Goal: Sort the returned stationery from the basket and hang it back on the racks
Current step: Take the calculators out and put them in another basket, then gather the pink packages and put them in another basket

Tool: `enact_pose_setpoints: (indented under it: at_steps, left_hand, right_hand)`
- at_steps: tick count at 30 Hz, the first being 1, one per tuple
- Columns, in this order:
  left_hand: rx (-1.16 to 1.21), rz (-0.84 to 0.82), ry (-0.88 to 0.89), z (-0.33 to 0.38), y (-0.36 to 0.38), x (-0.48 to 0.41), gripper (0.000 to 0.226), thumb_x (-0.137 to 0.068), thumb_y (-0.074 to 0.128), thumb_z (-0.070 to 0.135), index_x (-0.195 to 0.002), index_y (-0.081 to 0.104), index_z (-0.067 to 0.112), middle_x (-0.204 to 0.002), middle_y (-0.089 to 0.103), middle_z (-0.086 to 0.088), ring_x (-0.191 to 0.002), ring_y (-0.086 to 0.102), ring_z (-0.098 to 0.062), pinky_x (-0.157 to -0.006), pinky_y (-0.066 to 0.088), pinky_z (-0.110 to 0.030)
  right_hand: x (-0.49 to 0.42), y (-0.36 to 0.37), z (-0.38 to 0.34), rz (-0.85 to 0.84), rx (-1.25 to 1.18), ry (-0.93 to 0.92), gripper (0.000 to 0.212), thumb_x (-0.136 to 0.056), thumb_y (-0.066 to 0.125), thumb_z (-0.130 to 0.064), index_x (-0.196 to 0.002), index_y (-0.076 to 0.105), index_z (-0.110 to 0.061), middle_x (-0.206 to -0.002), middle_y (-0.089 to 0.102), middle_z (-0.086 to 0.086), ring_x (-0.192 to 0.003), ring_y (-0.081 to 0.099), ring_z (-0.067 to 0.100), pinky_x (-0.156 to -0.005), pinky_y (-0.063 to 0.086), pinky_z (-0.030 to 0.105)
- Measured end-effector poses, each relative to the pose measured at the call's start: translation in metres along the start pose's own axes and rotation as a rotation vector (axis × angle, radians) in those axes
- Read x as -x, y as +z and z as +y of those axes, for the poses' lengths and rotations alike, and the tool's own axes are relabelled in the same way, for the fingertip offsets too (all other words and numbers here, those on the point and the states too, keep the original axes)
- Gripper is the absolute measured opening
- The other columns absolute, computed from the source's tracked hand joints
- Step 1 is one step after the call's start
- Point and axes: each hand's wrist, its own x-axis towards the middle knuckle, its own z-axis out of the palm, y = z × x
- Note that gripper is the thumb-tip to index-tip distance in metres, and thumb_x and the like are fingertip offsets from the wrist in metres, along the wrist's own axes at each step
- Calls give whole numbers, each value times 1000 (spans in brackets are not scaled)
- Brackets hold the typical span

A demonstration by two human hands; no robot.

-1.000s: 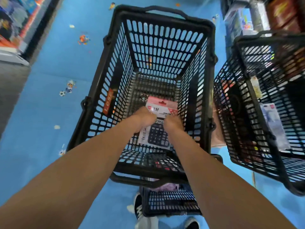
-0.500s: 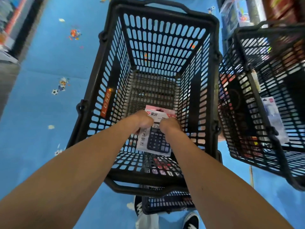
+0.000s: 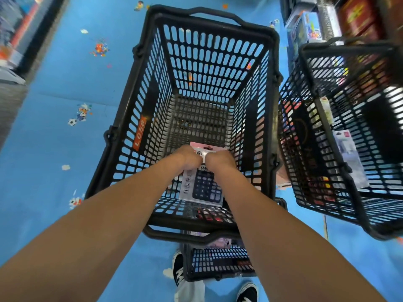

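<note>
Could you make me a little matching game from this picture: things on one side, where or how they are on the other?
Things:
1. calculator pack
2. orange label
3. right-hand basket
4. shoe

Place or state:
A. on the blue floor
B. gripped by the left hand and right hand
C. holds several packs
D. on the middle basket's left wall

Pairs: 1-B, 2-D, 3-C, 4-A

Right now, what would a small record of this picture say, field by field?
held item: calculator in its pack
left hand: grips the pack's top
right hand: grips the pack's top, beside the left
basket: black, below the pack
tag: orange, reads L058, on the basket's left wall
right basket: black, holds packaged goods
floor: blue, with cartoon prints
</note>
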Motion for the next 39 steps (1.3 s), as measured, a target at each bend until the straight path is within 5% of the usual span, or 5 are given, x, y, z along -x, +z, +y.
enact_pose_setpoints:
  at_steps: [7, 16, 20, 33, 39]
  left_hand:
    - [-2, 179, 119, 14, -26, 41, 29, -81, 66, 30, -106, 71, 17, -101, 71, -4, -91, 66, -22, -79, 59, -33]
    - [72, 392, 252, 35, -36, 162, 20, -95, 64, 19, -76, 64, 14, -70, 64, 0, -68, 60, -16, -57, 43, -29]
    - [190, 504, 280, 45, -19, 225, 11, -94, 66, 16, -104, 65, 15, -102, 69, -2, -92, 68, -21, -78, 56, -32]
    - [-78, -186, 155, 56, 153, 297, 23, -104, 57, 22, -112, 65, 2, -95, 72, -9, -83, 73, -21, -64, 46, -26]
    - [-367, -122, 98, -21, 237, 230, 40, -98, 61, 21, -63, 42, 14, -64, 42, -6, -59, 40, -22, -52, 33, -27]
  right_hand:
    - [28, -20, -12, 23, -45, -127, 64, -90, 63, -24, -144, 39, 1, -138, 55, 19, -123, 57, 37, -96, 52, 38]
    - [104, -80, 14, 0, -77, -509, 14, -88, 58, -21, -96, 59, -10, -88, 61, 7, -81, 60, 26, -57, 37, 30]
    - [147, -126, 42, 110, -104, -648, 13, -94, 59, -25, -105, 62, -18, -90, 64, -4, -79, 59, 13, -64, 43, 28]
    - [129, -185, 241, -33, -230, -595, 12, -93, 59, -13, -83, 65, -11, -74, 68, 13, -66, 64, 25, -65, 56, 50]
    - [66, -127, 341, -130, -100, -397, 26, -88, 55, -20, -62, 56, -16, -66, 65, 17, -62, 64, 36, -63, 57, 56]
